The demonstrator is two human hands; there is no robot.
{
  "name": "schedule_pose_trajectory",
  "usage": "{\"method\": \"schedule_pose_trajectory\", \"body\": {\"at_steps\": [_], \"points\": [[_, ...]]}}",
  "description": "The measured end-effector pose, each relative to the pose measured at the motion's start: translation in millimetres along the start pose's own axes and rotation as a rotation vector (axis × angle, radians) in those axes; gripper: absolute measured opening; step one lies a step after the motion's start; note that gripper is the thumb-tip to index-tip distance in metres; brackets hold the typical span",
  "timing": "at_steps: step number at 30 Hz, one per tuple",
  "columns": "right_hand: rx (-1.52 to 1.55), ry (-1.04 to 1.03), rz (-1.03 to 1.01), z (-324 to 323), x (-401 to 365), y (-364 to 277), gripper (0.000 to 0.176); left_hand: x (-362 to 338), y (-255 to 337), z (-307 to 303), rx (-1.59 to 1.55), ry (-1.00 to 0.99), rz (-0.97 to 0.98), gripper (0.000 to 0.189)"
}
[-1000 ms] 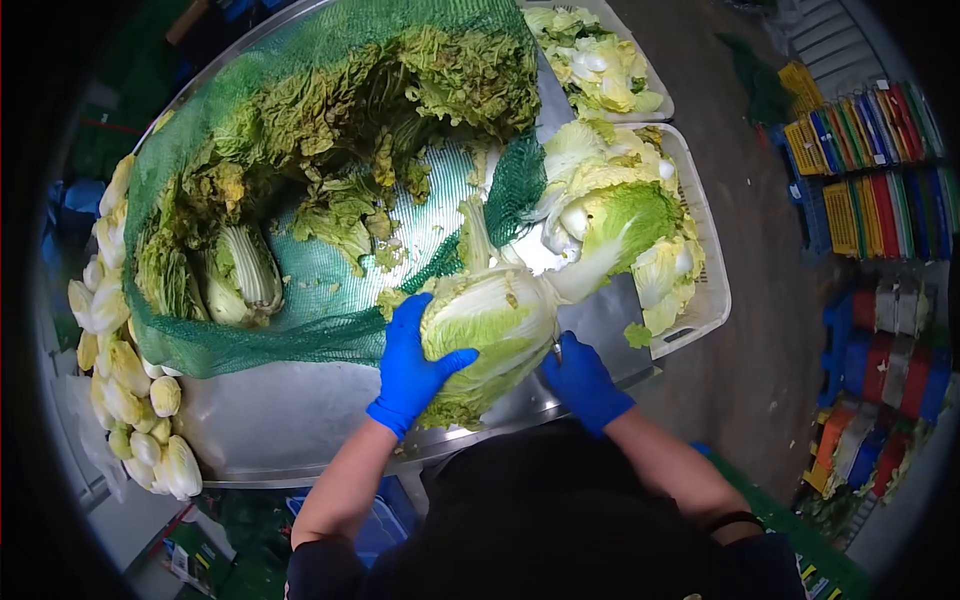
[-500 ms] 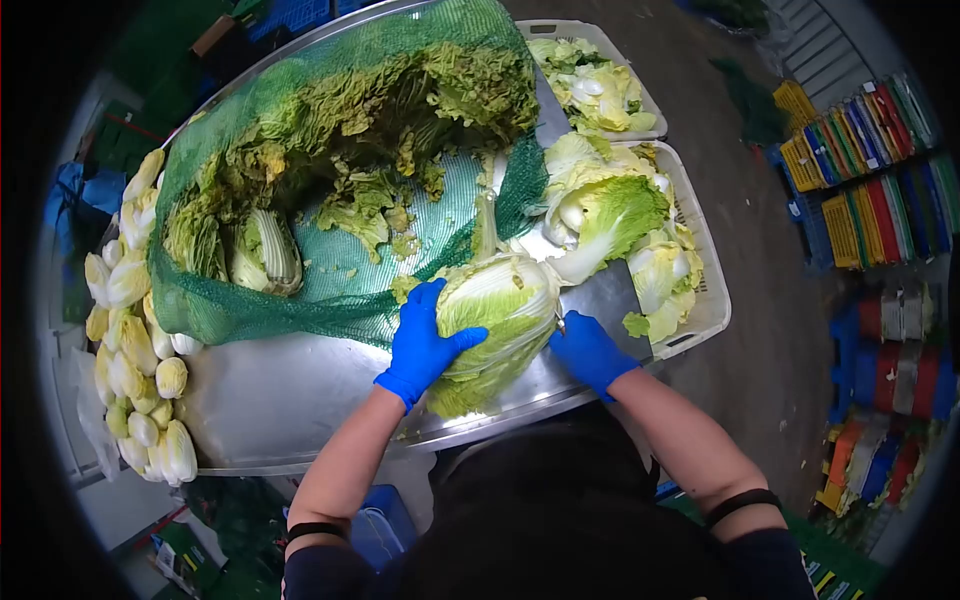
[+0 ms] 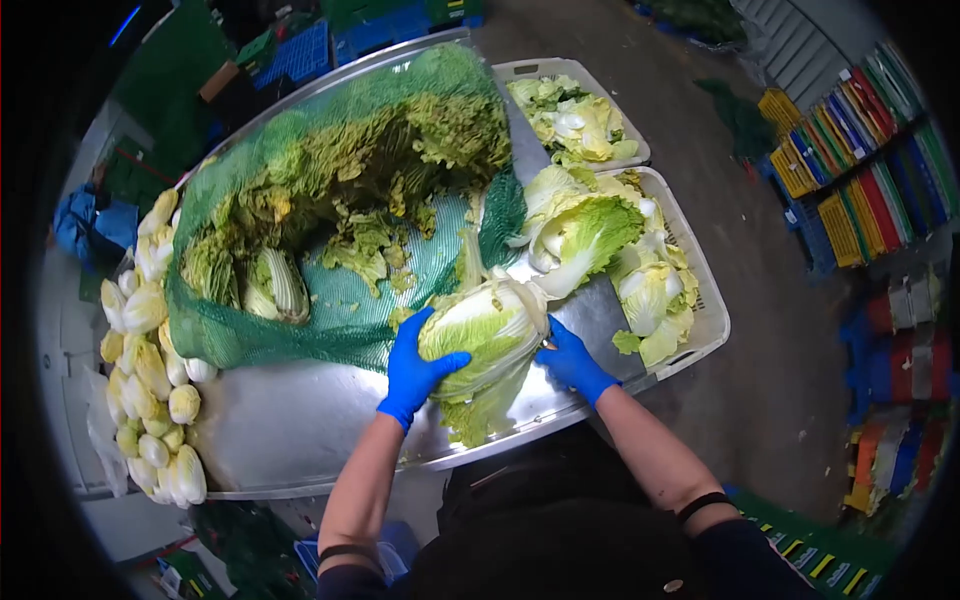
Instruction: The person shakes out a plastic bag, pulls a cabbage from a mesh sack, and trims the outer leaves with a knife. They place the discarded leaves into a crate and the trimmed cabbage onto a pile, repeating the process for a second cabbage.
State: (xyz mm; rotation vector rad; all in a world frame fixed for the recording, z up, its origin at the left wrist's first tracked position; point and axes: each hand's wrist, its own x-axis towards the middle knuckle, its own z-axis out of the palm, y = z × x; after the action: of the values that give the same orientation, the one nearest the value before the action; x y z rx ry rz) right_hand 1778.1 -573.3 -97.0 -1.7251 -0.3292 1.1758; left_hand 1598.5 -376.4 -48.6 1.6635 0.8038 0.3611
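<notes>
The right hand [image 3: 572, 362] presses against the stem end of the cabbage [image 3: 485, 330], and whether its curled fingers clasp anything cannot be told. The cabbage lies near the front edge of the steel bench [image 3: 290, 420], with bare metal to its left, a green net sack [image 3: 330, 200] just behind and a white crate [image 3: 708, 318] at the right. Pale green and loose-leaved, it is grasped on its side by the left hand [image 3: 415, 365].
</notes>
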Motion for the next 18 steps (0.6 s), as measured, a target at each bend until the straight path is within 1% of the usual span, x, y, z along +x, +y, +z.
{"method": "schedule_pose_trajectory", "body": {"at_steps": [1, 2, 3, 4, 5, 6, 7, 8, 9, 10, 11, 12, 13, 14, 15, 16, 17, 18], "points": [[0.093, -0.017, -0.002, 3.0, -16.1, -24.3, 0.069, -5.7, -1.3, 3.5, 0.077, 0.032, 0.071, 0.091], [0.098, -0.013, -0.022, -1.4, -15.7, -24.6, 0.069, -11.4, -3.9, 8.1, 0.148, 0.069, 0.140, 0.091], [0.099, 0.014, -0.101, -6.7, -18.3, -22.1, 0.071, -17.1, -0.3, 13.5, 0.136, 0.088, 0.192, 0.090], [0.099, 0.042, -0.182, -14.9, -18.5, -23.4, 0.073, -19.3, 8.1, 21.6, 0.137, 0.089, 0.206, 0.090], [0.103, 0.050, -0.190, -26.5, -20.5, -25.7, 0.073, -23.0, 18.4, 30.6, 0.071, 0.121, 0.274, 0.091], [0.013, 0.089, -0.270, -41.4, -26.4, -30.0, 0.071, -24.4, 27.7, 38.8, 0.002, 0.148, 0.343, 0.091], [-0.084, 0.125, -0.350, -58.2, -31.9, -35.5, 0.071, -22.9, 34.8, 46.0, 0.012, 0.120, 0.413, 0.096], [-0.183, 0.155, -0.429, -72.6, -35.3, -38.4, 0.070, -20.3, 39.9, 50.6, 0.009, 0.123, 0.420, 0.096], [-0.079, 0.154, -0.465, -82.0, -33.9, -32.0, 0.069, -17.5, 44.4, 53.6, 0.055, 0.057, 0.444, 0.097], [-0.079, 0.148, -0.469, -86.6, -42.3, -44.1, 0.069, -15.4, 48.6, 55.6, 0.104, -0.009, 0.465, 0.098], [-0.255, 0.171, -0.446, -92.6, -54.4, -57.8, 0.069, -12.8, 55.0, 57.7, 0.164, -0.036, 0.468, 0.099], [-0.429, 0.195, -0.417, -95.6, -64.0, -66.7, 0.069, -11.4, 61.8, 66.3, 0.074, -0.008, 0.408, 0.095], [-0.490, 0.219, -0.417, -92.3, -65.4, -66.8, 0.068, -8.4, 72.5, 74.5, 0.040, 0.002, 0.312, 0.093], [-0.489, 0.211, -0.413, -87.8, -64.8, -61.8, 0.068, -4.0, 86.5, 83.3, 0.004, 0.015, 0.217, 0.091], [-0.538, 0.335, -0.570, -82.3, -64.3, -54.0, 0.065, -1.0, 103.1, 94.8, -0.084, 0.042, 0.115, 0.087], [-0.587, 0.454, -0.727, -75.2, -67.6, -61.0, 0.063, 9.9, 98.1, 102.8, -0.199, 0.053, 0.067, 0.087], [-0.586, 0.356, -0.596, -74.2, -77.4, -72.5, 0.063, 19.7, 77.1, 110.2, -0.074, 0.111, 0.134, 0.087], [-0.580, 0.356, -0.591, -70.8, -82.1, -76.1, 0.063, 27.5, 71.3, 113.1, 0.057, 0.159, 0.208, 0.086]]}}
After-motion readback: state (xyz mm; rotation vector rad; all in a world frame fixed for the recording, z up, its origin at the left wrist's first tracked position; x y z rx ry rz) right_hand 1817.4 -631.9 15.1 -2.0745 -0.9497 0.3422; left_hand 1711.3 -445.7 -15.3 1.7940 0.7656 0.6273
